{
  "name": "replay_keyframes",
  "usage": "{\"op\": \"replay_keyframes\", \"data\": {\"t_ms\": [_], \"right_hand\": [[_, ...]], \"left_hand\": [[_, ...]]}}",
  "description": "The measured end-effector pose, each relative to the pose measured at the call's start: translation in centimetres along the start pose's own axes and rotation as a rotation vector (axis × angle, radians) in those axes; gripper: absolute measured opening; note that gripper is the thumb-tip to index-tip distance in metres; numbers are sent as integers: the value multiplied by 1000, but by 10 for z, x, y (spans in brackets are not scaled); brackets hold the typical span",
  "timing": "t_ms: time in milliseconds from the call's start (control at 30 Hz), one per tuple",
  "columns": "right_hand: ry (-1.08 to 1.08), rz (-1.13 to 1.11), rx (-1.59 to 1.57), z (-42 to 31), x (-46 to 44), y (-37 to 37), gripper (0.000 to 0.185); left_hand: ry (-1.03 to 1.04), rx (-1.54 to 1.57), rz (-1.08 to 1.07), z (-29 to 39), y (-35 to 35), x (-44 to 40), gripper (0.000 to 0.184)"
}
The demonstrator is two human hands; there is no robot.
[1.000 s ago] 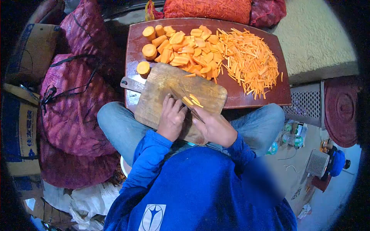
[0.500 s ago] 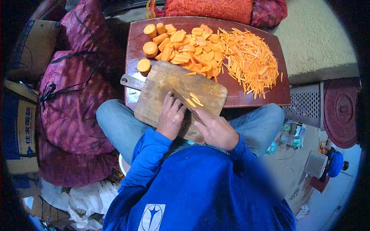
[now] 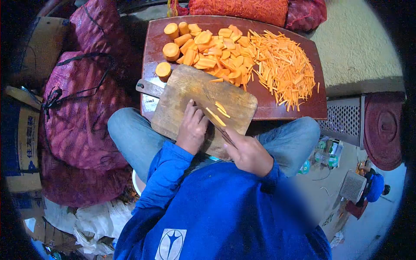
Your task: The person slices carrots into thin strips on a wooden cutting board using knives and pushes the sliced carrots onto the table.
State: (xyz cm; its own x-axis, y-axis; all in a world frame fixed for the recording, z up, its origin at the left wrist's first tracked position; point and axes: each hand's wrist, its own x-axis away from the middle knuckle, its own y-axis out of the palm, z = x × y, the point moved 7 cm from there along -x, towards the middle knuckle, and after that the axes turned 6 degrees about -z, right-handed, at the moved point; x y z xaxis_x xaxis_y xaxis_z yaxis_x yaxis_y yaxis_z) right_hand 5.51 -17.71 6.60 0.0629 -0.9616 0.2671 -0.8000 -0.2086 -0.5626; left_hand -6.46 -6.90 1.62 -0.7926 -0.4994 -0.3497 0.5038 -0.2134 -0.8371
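A worn wooden cutting board (image 3: 173, 97) lies tilted across my lap and the near edge of the low table. My right hand (image 3: 252, 155) is closed around a knife (image 3: 226, 137), whose dark blade runs up and left across the board. My left hand (image 3: 193, 130) presses down on the board just left of the blade, fingers bent together; whatever lies beneath them is hidden. Several thin carrot strips (image 3: 215, 117) rest right of the blade. Beyond the board are a pile of carrot slices (image 3: 216, 52) and a heap of carrot sticks (image 3: 288, 67).
The dark red table (image 3: 273, 110) also holds carrot chunks (image 3: 171, 52) at its left. A flat metal handle (image 3: 149, 88) sticks out beside the board. Purple mesh sacks (image 3: 82, 121) stand at left, and an orange-filled mesh bag (image 3: 238, 11) lies behind the table.
My right hand has moved slightly right and toward me with the knife. A long carrot strip now shows more fully beside the blade. My left hand stays nearly in place.
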Motion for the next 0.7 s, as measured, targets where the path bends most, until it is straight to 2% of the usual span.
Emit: {"op": "replay_keyframes", "data": {"t_ms": [133,200,333,500,633,700], "right_hand": [[32,0,-3,9,-9,7,44],[-51,34,47,11,-25,11,47],[-71,47,15,9,-19,5,47],[-12,18,-65,8,0,3,47],[2,28,-22,15,-21,10,51],[-102,75,39,10,-23,7,50]], "left_hand": [[-2,9,-18,2,-2,-2,28],[-12,13,-12,4,-3,-2,28],[7,5,-3,2,-1,-2,30],[8,31,-27,2,1,0,33],[4,11,-27,2,2,2,31],[11,-8,-21,0,4,2,30]]}}
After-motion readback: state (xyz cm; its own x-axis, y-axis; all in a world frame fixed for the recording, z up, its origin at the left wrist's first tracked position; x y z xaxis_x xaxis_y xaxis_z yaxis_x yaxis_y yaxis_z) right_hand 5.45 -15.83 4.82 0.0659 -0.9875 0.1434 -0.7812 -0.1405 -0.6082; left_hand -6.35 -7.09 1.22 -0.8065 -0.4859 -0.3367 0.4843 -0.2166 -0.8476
